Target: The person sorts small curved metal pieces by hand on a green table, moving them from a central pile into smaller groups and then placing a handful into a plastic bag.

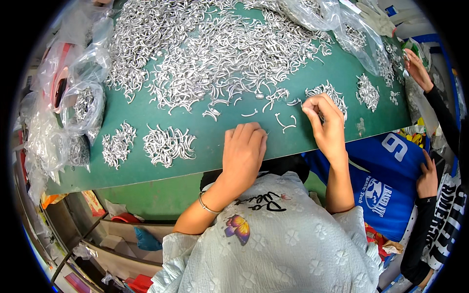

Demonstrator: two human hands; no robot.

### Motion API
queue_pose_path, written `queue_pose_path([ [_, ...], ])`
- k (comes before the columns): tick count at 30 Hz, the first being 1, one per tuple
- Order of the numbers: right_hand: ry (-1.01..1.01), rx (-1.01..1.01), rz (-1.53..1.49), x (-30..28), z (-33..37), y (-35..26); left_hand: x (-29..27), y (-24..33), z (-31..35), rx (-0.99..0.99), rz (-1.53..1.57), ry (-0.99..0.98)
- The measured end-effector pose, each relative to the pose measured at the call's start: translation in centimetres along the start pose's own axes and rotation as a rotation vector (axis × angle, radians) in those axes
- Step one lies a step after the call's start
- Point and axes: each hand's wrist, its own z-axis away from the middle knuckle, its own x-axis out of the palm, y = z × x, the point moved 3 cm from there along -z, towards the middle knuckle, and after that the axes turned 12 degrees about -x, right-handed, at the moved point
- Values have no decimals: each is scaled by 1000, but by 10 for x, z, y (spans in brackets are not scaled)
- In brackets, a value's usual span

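Small curved silver metal pieces (229, 53) are heaped across the far and middle part of the green table (215, 151). My left hand (243, 154) rests near the table's front edge, fingers bent and pressed together; whatever they hold is hidden. Thumb and forefinger of my right hand (326, 124) meet in a pinch, and I cannot make out anything between them. That hand is in front of a small pile of the pieces (328, 90), partly covering it. Between my hands lie a few loose curved pieces (286, 124).
Two small piles, one (118, 144) farther left than the other (168, 145), lie at the left front. Another pile (367, 93) sits at the right. Clear plastic bags (90, 105) with pieces crowd the left edge. A co-worker's hand (419, 68) shows at far right, beside blue cloth (386, 180).
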Motion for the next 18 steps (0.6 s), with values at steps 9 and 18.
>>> queue_pose_path([
  [9, -38, -66, 272, 26, -28, 15, 1, 1, 2, -3, 8, -6],
  [18, -102, -42, 221, 26, -26, 14, 0, 1, 2, -17, 13, -18],
])
